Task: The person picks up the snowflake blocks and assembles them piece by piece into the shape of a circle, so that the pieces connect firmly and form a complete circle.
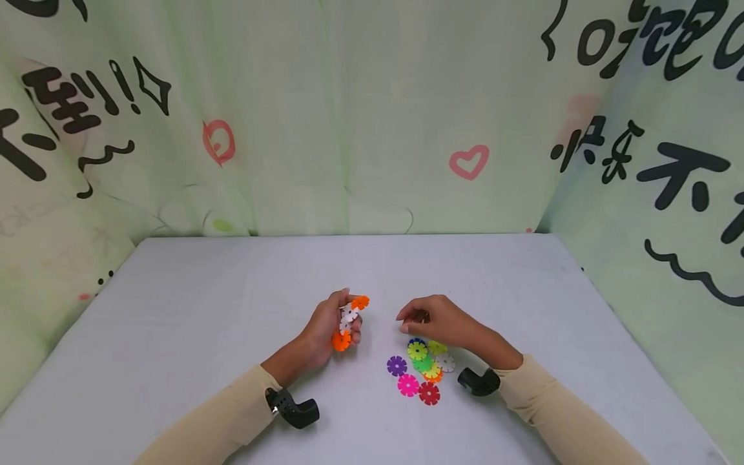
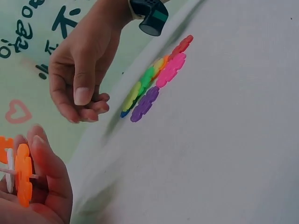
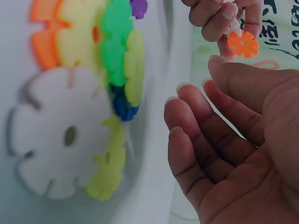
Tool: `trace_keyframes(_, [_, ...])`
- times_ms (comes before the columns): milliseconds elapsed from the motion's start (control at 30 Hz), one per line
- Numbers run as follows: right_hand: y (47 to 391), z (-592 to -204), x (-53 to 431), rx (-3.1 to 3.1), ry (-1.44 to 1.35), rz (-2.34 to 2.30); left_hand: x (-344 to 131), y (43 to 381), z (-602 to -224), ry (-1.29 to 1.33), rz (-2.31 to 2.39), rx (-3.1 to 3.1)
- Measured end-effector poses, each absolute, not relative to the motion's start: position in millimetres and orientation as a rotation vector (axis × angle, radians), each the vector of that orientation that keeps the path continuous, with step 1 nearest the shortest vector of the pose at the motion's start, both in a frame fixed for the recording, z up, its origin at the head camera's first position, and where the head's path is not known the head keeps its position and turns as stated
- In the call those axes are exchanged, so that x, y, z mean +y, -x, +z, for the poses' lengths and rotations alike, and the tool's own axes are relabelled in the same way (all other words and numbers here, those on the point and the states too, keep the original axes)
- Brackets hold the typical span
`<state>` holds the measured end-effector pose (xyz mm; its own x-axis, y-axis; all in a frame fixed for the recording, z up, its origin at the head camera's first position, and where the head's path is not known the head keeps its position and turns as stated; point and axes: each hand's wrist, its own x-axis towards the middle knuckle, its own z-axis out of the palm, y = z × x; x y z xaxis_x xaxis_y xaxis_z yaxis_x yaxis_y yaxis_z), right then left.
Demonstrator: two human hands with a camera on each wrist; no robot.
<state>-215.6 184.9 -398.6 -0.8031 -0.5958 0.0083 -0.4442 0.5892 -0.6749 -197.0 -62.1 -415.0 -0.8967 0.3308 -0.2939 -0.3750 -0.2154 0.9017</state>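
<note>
While the left hand (image 1: 321,332) grips an orange-and-white disc chain (image 1: 347,325) left of the disc pile (image 1: 423,365), the right hand (image 1: 443,320) hovers just beyond that pile, fingers loosely curved and empty. Joining seems in hand; the next move likely calls for pinching up one more disc.

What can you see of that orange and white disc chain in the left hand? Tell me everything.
The orange-and-white disc chain looks like plastic: flower-like notched discs, orange at both ends, white between. The left hand holds it above the white tabletop, left of the loose discs. In the head view it slants, its far end leaning right. The right hand doesn't touch it. How its discs join is unclear.
</note>
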Motion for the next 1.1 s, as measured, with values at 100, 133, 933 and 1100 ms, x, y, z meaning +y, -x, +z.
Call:
trace_keyframes(100, [214.4, -400.4, 192.9, 2.575, 0.871, -1.002, -62.8, 197.6, -415.1, 0.018, 2.127, 1.641])
trace_keyframes(133, [213.8, -400.9, 195.3, 2.567, 0.866, -1.002, -62.9, 197.9, -415.3, 0.021, 2.127, 1.644])
trace_keyframes(933, [207.2, -402.3, 197.4, 2.524, 0.819, -0.852, -68.3, 197.8, -417.6, -0.061, 2.088, 1.570])
trace_keyframes(1100, [211.0, -401.4, 193.8, 2.540, 0.816, -0.915, -69.0, 196.7, -418.3, -0.101, 2.053, 1.606])
